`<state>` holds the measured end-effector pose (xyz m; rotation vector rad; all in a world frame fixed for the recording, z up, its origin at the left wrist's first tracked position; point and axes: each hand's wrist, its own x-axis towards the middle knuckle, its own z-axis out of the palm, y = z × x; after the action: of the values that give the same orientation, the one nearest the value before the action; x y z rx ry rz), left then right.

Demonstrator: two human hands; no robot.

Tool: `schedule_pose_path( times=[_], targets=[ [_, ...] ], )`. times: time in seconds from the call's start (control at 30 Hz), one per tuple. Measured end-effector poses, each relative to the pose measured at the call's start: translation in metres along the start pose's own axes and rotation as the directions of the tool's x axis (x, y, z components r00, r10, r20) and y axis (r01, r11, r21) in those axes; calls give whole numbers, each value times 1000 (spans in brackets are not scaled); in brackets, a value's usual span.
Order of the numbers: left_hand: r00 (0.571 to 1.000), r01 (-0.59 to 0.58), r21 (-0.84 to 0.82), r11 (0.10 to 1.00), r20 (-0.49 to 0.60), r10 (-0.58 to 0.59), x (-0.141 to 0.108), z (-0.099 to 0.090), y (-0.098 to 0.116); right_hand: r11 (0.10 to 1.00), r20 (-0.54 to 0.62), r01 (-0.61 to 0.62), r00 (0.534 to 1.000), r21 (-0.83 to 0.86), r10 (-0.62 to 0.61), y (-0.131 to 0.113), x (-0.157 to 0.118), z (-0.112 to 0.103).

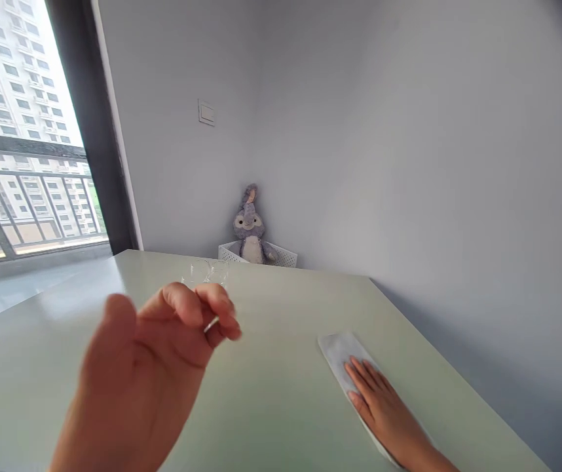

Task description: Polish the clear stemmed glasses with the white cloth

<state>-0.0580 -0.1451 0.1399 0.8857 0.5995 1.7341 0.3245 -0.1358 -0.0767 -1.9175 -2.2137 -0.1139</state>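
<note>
My left hand [158, 360] is raised above the table in the foreground, palm toward me. Its thumb stands apart and its fingers bend loosely, with nothing visibly held. A small bright spot shows between the fingers; I cannot tell whether it is a ring or a gap. On the right, my right hand [379, 400] lies flat, fingers stretched out, on a long folded pale grey-white cloth [335, 344]. That cloth rests on the tabletop, partly covered by the hand and wrist. Beyond my left fingertips stand two clear glass cups [219, 269], their lower parts partly hidden.
The pale green table [271, 373] has its right edge along a grey wall [433, 164]. At the far corner a grey plush rabbit [250, 229] sits in a white perforated basket [288, 258]. A window with a railing [30, 196] is at left.
</note>
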Motion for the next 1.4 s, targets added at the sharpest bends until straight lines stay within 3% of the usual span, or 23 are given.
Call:
schedule_pose_path(
  times=[0.07,0.17,0.23,0.27,0.33,0.4,0.53,0.67,0.77,0.87,0.93,0.97,1.07,1.13,1.17,1.27,1.4],
  targets=[
    [995,56,-83,995,-76,-62,18,3,-3,984,108,139,983,112,-152,-41,6,-12],
    [946,109,-177,978,-285,-157,35,-19,-25,906,169,322,911,275,-376,-93,25,-26],
    [870,228,-224,947,-390,-302,42,-43,-49,853,154,406,868,328,-472,-117,46,-28],
    [812,311,-240,919,-436,-389,45,-55,-61,840,139,429,859,331,-493,-126,59,-26],
    [690,461,-283,841,-481,-540,50,-73,-83,849,99,436,871,297,-482,-140,86,-20],
    [640,541,-309,782,-452,-621,58,-84,-101,877,57,417,896,239,-441,-150,113,-14],
    [664,582,-315,750,-349,-662,77,-92,-126,930,3,349,936,112,-351,-161,144,-10],
    [694,550,-332,766,-329,-640,98,-97,-141,947,-30,312,950,78,-311,-160,142,-11],
    [686,527,-378,761,-339,-644,110,-99,-148,952,-88,270,962,144,-260,-154,136,-8],
    [678,502,-414,759,-357,-643,115,-95,-151,923,-157,171,980,345,-122,-146,137,0],
    [682,484,-422,767,-367,-632,114,-90,-151,819,-159,37,985,572,67,-138,141,4],
    [684,478,-423,769,-370,-629,113,-86,-151,717,-133,-32,976,696,173,-134,144,6],
    [690,491,-414,767,-353,-632,108,-71,-152,222,39,-127,931,967,362,-120,149,8],
    [706,518,-384,764,-311,-636,104,-57,-154,-103,138,-109,931,989,338,-110,150,6],
    [721,531,-362,766,-283,-633,103,-50,-156,-216,159,-92,935,972,317,-105,151,4],
    [773,550,-277,788,-189,-606,100,-30,-165,-386,155,-10,926,922,344,-93,155,-2],
    [843,524,-129,842,-61,-534,101,-13,-189,-456,141,113,862,883,486,-86,157,-16]
  ],
)
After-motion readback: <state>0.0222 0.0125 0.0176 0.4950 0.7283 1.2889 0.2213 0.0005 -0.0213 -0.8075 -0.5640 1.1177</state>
